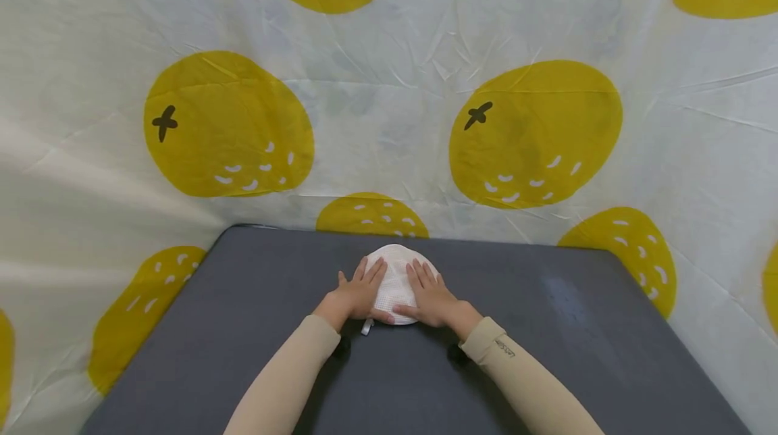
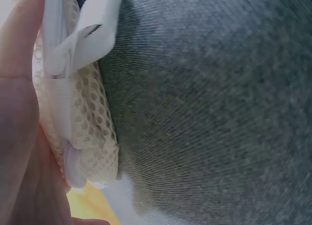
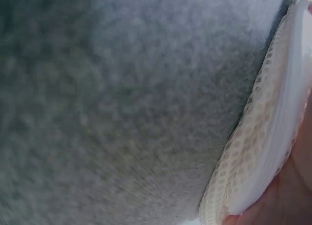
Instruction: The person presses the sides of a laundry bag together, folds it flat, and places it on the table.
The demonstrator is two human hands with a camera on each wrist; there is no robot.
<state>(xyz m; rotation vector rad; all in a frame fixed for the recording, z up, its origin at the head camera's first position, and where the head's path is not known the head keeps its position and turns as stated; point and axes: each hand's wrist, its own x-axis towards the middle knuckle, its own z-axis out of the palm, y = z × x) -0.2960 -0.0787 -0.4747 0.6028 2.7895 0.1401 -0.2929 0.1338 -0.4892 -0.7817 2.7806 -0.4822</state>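
Note:
A round white mesh laundry bag [image 1: 394,279] lies on the dark grey surface. My left hand [image 1: 360,293] rests flat on its left side, with the fingers extended away from me. On the right side, my right hand [image 1: 430,296] lies the same way, both thumbs pointing inward. A white fabric loop [image 2: 100,32] sticks out from the bag's near left edge. Up close in the left wrist view, the honeycomb mesh [image 2: 92,113] and a white zip band show beside the left hand. In the right wrist view, a white edge band [image 3: 273,152] runs along the mesh.
The padded grey table [image 1: 273,273] spreads around the bag on all sides. Behind it and at both sides hangs a white cloth [image 1: 377,124] printed with large yellow fruit. Dark wrist-worn devices [image 1: 458,355] sit under the forearms.

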